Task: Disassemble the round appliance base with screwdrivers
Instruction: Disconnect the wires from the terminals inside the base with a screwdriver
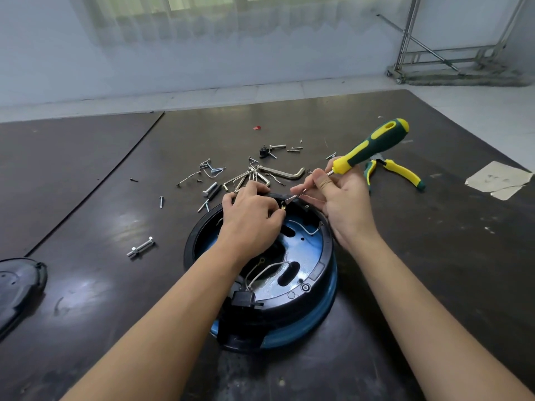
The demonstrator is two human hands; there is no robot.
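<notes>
The round appliance base [307, 273], black with a blue inside and blue outer band, lies open side up on the dark table. White wires and a black plug block show inside it. My left hand [249, 215] reaches into its far rim and pinches a small brass terminal. My right hand [344, 198] holds a green and yellow screwdriver [373, 146] by its metal shaft, handle pointing up and away. The blade tip sits at the terminal by my left fingertips.
Loose screws, bolts and hex keys [249, 175] are scattered just beyond the base. Yellow-handled pliers [396, 172] lie to the right, near a scrap of paper [498, 178]. A long bolt [142, 247] lies left of the base. A black cover [17, 285] sits at the left edge.
</notes>
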